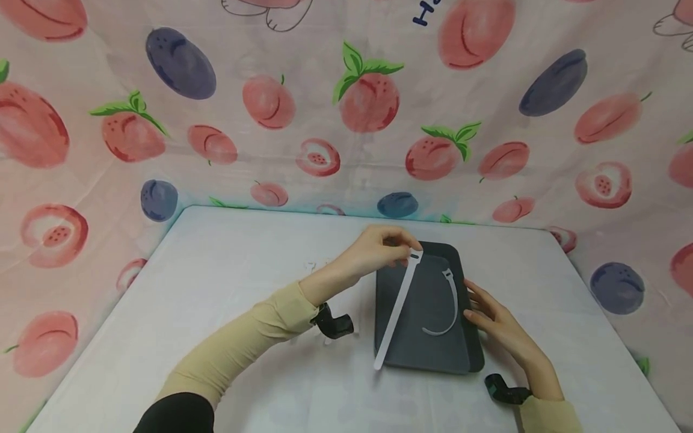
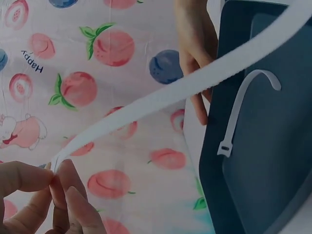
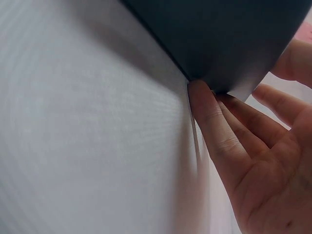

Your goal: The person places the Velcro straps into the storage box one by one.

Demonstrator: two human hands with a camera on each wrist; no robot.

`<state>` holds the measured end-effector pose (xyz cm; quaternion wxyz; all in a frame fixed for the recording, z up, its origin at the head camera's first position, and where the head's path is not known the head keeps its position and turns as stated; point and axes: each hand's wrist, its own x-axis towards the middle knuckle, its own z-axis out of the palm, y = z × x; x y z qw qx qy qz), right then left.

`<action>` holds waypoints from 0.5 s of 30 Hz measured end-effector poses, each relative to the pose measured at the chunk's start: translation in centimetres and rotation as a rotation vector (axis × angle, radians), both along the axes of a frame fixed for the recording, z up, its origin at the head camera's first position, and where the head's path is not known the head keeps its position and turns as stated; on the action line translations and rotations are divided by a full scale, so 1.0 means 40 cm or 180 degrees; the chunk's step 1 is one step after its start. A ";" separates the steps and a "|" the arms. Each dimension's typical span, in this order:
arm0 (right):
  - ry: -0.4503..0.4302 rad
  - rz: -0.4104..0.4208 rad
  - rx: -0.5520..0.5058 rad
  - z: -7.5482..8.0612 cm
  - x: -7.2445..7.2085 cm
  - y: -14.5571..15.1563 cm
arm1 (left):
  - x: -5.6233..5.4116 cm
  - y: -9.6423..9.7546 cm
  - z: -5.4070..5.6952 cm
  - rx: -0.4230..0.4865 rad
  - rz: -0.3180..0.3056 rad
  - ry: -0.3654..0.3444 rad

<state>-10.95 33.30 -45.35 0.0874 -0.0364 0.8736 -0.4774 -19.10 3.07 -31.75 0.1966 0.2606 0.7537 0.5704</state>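
Observation:
My left hand (image 1: 376, 249) pinches the slotted head of a white hook-and-loop cable tie (image 1: 397, 313) between thumb and fingers. The strap slants down over a dark grey tray (image 1: 433, 364), its tail near the tray's front left corner. Inside the tray lies a second, curved white cable tie (image 1: 453, 307), head toward the back. My right hand (image 1: 500, 325) rests against the tray's right side. In the right wrist view, its fairly straight fingers (image 3: 214, 122) touch the tray wall (image 3: 219, 44) close to the table.
Small see-through pieces (image 1: 310, 266) lie on the white table (image 1: 243, 258), partly hidden by my left forearm. A fruit-printed cloth (image 1: 319, 108) hangs behind the table and along its sides. Black wrist cameras (image 1: 332, 323) project from both sleeves.

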 end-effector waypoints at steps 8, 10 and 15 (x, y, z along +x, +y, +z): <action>-0.0019 -0.0020 0.0032 0.001 -0.002 0.000 | -0.015 0.060 -0.009 0.0085 -0.0016 -0.0173; -0.0028 -0.0014 0.0037 0.001 -0.003 0.000 | -0.020 0.076 -0.016 0.0105 0.0008 -0.0237; -0.0031 -0.0011 0.0040 0.000 -0.004 -0.002 | -0.038 0.114 -0.039 0.0115 0.0195 -0.0497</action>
